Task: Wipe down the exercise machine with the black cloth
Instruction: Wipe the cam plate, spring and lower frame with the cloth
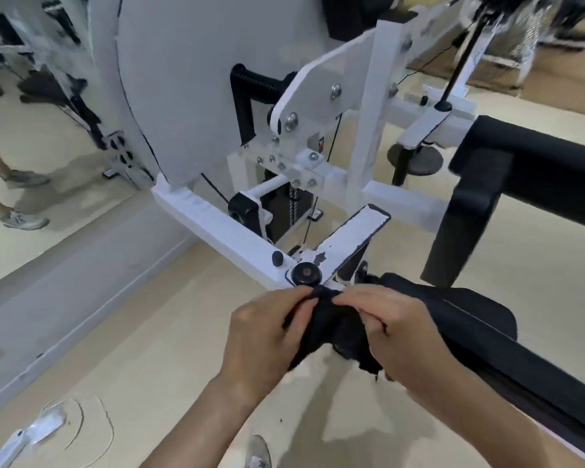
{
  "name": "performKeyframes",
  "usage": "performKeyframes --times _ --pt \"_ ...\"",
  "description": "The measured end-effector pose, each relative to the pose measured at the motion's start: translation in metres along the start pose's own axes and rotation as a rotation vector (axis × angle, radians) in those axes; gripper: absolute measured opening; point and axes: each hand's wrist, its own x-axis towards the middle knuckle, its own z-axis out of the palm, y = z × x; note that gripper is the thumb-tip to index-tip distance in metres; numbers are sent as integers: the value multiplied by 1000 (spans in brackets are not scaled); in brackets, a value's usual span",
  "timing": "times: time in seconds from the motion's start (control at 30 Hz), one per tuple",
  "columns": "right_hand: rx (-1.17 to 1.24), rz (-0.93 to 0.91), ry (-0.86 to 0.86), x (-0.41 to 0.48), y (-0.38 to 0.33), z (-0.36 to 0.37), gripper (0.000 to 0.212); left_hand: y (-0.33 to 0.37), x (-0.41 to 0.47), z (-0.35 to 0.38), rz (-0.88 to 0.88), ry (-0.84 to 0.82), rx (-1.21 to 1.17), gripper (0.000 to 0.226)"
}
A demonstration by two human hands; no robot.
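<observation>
Both hands bunching up the black cloth right in front of the machine, no wiping yet

Lower middle of the frame: the left hand [264, 336] and right hand [399, 329] each have a closed grip on the black cloth [331, 329], fingers pinching its top edge while the rest hangs down between them. Looks to me like they're gathering it into a pad so it wipes properly. It's held just below the black knob [305, 273] where the white bars of the exercise machine [237, 238] meet, not touching the frame as far as I can tell, so that joint is probably the first spot. Black padded seat [487, 332] runs off to the lower right, mirror [31, 130] on the left.
</observation>
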Motion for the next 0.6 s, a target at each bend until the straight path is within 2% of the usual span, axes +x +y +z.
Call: performKeyframes --times 0.07,0.13,0.17,0.2,0.23,0.27,0.3,0.33,0.4,0.43,0.47,0.53,0.6 --pt "0 125 197 25 -18 -11 31 10 20 -15 -138 23 -264 15" --pt "-101 185 406 54 -26 -12 24 15 42 -20 -209 62 -469 21" --pt "-192 221 480 66 -28 -8 19 16 52 -18 -225 64 -524 20" --pt "-252 264 464 71 -27 -3 14 14 57 -13 -251 40 -576 17" --pt "-264 319 354 70 -26 5 15 10 58 -7 -295 -12 -640 12" --pt "-239 362 173 62 -27 14 21 5 55 -2 -341 -85 -698 11" --pt "-203 376 -17 49 -29 26 27 0 48 1 -379 -164 -720 16" --pt "-223 361 -136 37 -33 38 28 -8 41 3 -380 -215 -669 26" --pt "-392 271 -244 21 -35 51 34 -21 31 4 -282 -195 -444 44" --pt "-440 242 -278 25 -32 51 42 -28 30 4 -237 -156 -347 42" --pt "-443 241 -330 33 -26 49 47 -32 33 5 -217 -125 -284 35" --pt "-350 229 -401 53 -10 38 45 -34 43 8 -229 -132 -206 20" --pt "-284 296 -499 73 11 24 39 -30 47 12 -263 -247 -125 10"
